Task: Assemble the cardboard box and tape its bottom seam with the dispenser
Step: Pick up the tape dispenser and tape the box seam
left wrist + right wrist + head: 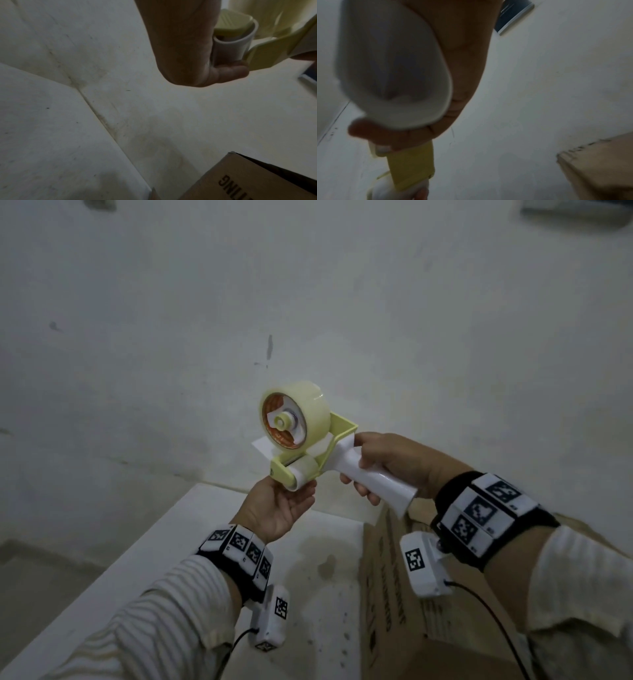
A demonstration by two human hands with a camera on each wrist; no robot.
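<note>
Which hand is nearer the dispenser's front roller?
Left. The left hand cups the roller from below, touching it; the right hand grips the white handle behind, apart from the roller.

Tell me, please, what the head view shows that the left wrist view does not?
Only the head view shows the tape roll, the right hand gripping the white handle, and both wristbands. Only the left wrist view shows the box's printed letters close up. Both show the left hand at the dispenser's roller and the cardboard box.
</note>
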